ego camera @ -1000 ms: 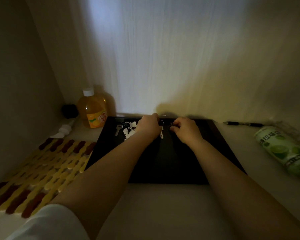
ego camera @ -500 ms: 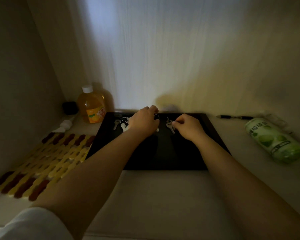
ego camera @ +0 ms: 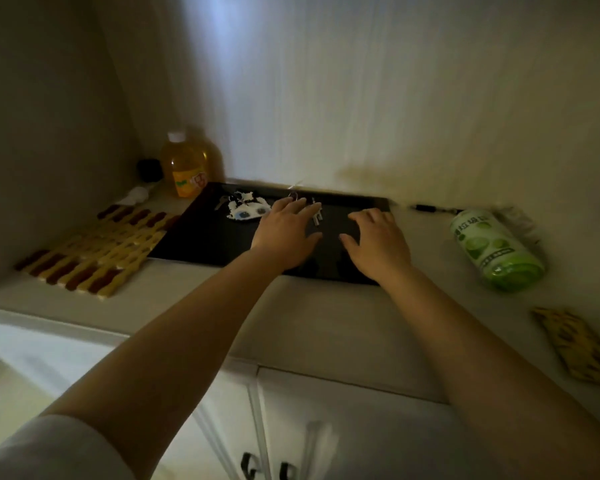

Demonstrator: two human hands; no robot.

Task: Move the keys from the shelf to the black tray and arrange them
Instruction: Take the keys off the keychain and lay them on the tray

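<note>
The keys lie at the far side of the black tray (ego camera: 201, 237), close to the back wall. One bunch of keys with a white and black fluffy charm (ego camera: 246, 208) is at the far left part of the tray, with a single key (ego camera: 220, 203) sticking out to its left. A second bunch of silver keys (ego camera: 316, 213) lies more to the middle, with a small ring (ego camera: 293, 195) near it.

The left hand (ego camera: 284, 233) is over the tray, palm down, the fingers spread and loosely extended. Its fingertips reach beside the silver keys and the ring, but the picture is blurred and I cannot tell if they really touch. The grip of this hand is apart and holds nothing. The right hand (ego camera: 378, 244) is also over the tray, to the right of the silver keys and apart from them, the fingers half curled and separated, the grip empty.

The tray rests on a pale tabletop (ego camera: 326, 320) inside a recess. Left of the tray is a yellow and brown slatted mat (ego camera: 94, 247), and behind it an orange drink bottle (ego camera: 186, 164). To the right lie a green can (ego camera: 492, 251) on its side and a pen (ego camera: 430, 208)
</note>
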